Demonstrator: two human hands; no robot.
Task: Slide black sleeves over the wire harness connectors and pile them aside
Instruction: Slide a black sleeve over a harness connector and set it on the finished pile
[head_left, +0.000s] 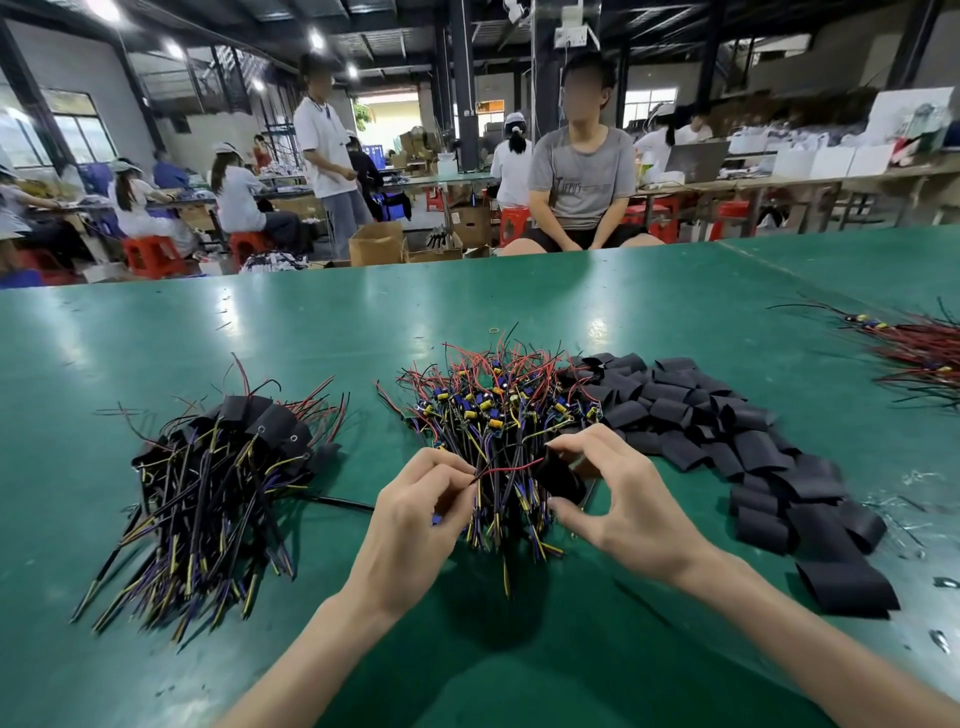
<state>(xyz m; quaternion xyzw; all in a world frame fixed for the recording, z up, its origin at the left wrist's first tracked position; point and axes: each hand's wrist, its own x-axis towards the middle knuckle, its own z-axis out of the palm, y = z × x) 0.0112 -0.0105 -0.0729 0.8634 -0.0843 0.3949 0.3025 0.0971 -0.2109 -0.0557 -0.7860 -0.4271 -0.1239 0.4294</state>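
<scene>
Over the green table, one harness runs left to right between our hands. Our left hand pinches its red wire; our right hand pinches a black sleeve at the other end. Just behind lies the bare harness pile, with loose sleeves to its right and the sleeved pile well to the left. We cannot tell what the cardboard box holds.

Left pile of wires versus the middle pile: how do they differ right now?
The left pile has black sleeves over its far ends; the middle pile shows bare blue and yellow parts. The left pile lies untouched; at the middle pile the left hand pinches a red wire and the right hand holds a sleeve. Both mix red, black, yellow and purple wires on the green table.
</scene>
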